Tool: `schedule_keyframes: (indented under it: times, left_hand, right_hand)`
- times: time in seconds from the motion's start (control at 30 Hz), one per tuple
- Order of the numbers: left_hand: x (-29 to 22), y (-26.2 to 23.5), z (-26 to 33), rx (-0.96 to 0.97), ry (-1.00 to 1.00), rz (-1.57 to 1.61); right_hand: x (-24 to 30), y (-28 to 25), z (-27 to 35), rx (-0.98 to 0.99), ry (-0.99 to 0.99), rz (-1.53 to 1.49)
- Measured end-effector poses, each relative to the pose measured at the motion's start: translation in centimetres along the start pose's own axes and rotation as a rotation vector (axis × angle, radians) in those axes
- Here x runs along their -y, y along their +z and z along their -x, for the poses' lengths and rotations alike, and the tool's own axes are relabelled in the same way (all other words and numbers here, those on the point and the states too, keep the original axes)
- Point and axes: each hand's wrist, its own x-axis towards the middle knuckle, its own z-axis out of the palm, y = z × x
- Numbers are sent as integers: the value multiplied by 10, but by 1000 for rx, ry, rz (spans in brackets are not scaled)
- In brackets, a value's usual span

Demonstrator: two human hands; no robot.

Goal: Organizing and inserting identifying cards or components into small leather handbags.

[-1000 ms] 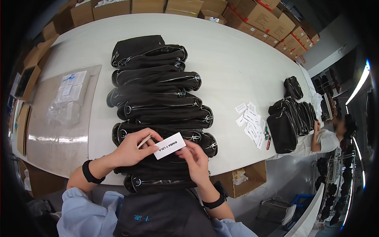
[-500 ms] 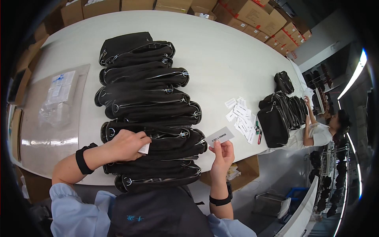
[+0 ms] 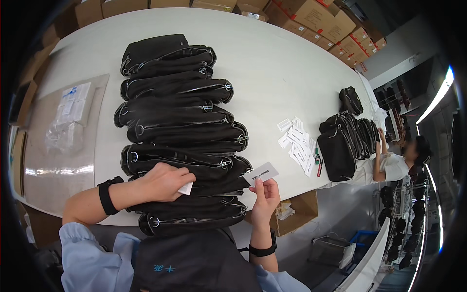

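A long overlapping row of black zippered bags (image 3: 180, 114) with silver rings and zip pulls lies across the white table in front of me. Over the nearer bags, my left hand (image 3: 166, 182) is closed on a small white tag (image 3: 186, 189), its fingers pointing right. Just past the right ends of the bags, my right hand (image 3: 265, 198) pinches a white printed card (image 3: 262, 173) between thumb and fingers, the face with dark lettering showing. A loose pile of similar white cards (image 3: 299, 146) lies on the table to the right.
Beside the card pile lie a red and a green pen-like tool (image 3: 318, 163). Farther right stands another group of black bags (image 3: 340, 146), with a co-worker (image 3: 391, 163) behind it. Wrapped white packs (image 3: 73, 109) rest on a clear sheet at left. An open carton (image 3: 296, 211) sits below the table edge.
My left hand has moved a little right over the bags, tag still in it. My right hand has come left and slightly down with the card, nearer the left hand.
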Motion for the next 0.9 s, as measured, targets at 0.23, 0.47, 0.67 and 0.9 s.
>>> schedule_keyframes:
  times: [0.23, 0.47, 0.67, 0.9]
  left_hand:
    - [24, -10, -27, -30, -420, 320]
    - [45, -23, -31, -91, -455, 630]
    - [42, -21, -32, -66, -429, 565]
    - [45, -20, -32, -39, -483, 592]
  right_hand:
    - [13, 20, -8, 476, -470, 421]
    - [19, 28, -8, 655, -755, 799]
    - [-4, 62, -11, 516, -867, 1024]
    - [-2, 60, -8, 599, -1009, 878]
